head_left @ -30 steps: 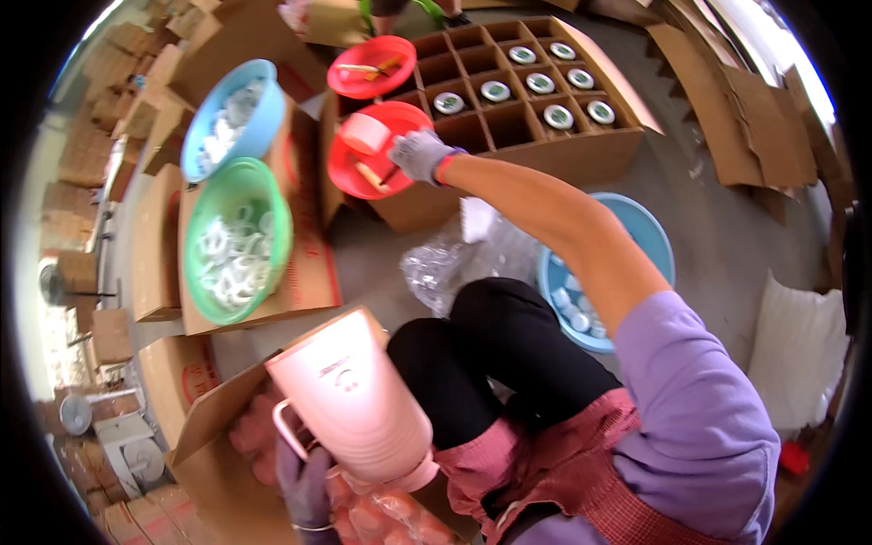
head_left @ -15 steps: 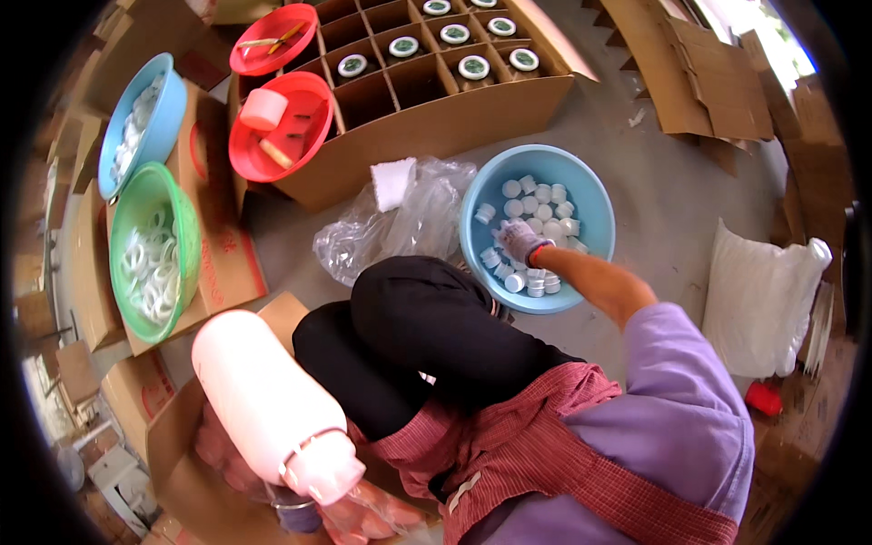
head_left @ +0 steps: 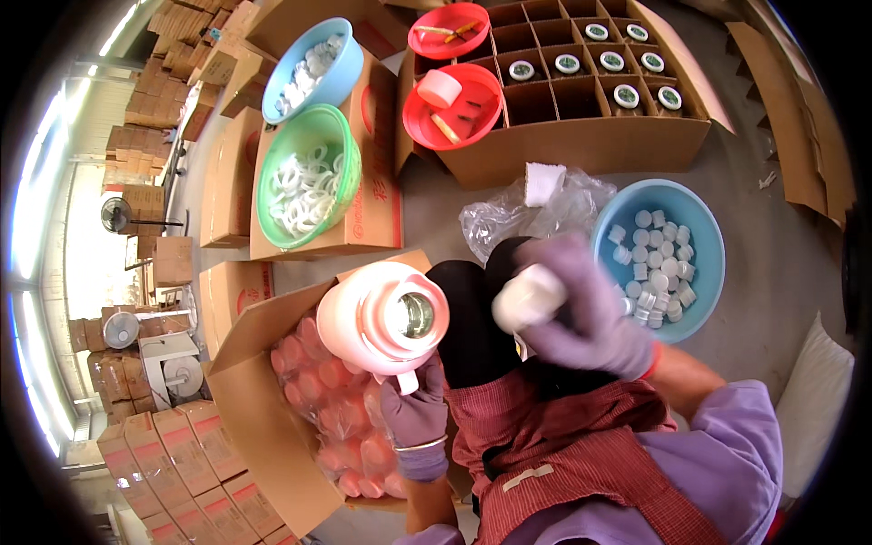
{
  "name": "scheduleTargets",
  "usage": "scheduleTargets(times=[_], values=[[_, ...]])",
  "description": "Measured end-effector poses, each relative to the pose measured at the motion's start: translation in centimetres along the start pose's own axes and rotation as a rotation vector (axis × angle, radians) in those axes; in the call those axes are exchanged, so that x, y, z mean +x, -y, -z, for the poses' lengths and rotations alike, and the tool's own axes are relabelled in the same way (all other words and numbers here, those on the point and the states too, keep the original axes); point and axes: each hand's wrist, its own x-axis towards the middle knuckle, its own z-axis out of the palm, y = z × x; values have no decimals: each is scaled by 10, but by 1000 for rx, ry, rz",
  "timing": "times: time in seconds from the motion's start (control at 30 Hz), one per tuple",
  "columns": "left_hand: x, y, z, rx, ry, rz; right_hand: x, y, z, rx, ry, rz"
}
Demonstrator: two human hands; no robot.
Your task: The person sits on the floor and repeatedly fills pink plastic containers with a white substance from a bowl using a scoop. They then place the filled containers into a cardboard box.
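Gloved in grey-purple, my left hand (head_left: 415, 416) is closed on the handle of a pink thermos jug (head_left: 350, 320). The jug is tilted with its uncovered mouth towards me, the shiny lining showing inside the neck. My right hand (head_left: 595, 313), also gloved and smeared by motion, grips a white stopper (head_left: 529, 300) over my knees, to the right of the jug and apart from it. Right of that hand a blue basin (head_left: 708, 263) holds many similar white stoppers. Below the jug, an open cardboard box (head_left: 259, 436) contains bagged pink cup-shaped pieces (head_left: 350, 422).
At the far left, a green basin (head_left: 263, 213) of white rings and a blue basin (head_left: 350, 82) of white pieces rest on cartons. Two red bowls (head_left: 490, 123) sit at a divided carton (head_left: 581, 145) with several jars or bottles. Clear plastic wrap (head_left: 490, 222) lies before it.
My right hand has left the blue basin and come towards the jug with a stopper. The jug has turned so its mouth faces up at me. The whole view has swung left.
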Motion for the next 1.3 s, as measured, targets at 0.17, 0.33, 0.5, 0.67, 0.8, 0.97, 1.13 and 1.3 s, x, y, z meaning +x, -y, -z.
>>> scheduleTargets(times=[0.17,0.33,0.5,0.67,0.8,0.97,1.13,1.3], values=[[-4,5,-27,149,19,-71,22,-9,-73,-476,-44,186],[22,7,-21,-29,116,-21,47,-10,-93,-134,10,172],[76,10,-13,-232,191,12,80,-65,-105,54,192,143],[108,-4,-4,-229,-6,22,177,-216,-110,-275,181,10],[122,14,1,-219,40,19,235,-351,-100,-1048,105,-425],[143,15,-7,-173,-102,164,237,-387,-75,-954,43,-204],[178,29,27,47,127,107,194,-194,-68,984,272,-858],[172,20,-6,-265,197,321,139,-139,-55,-246,322,18]])
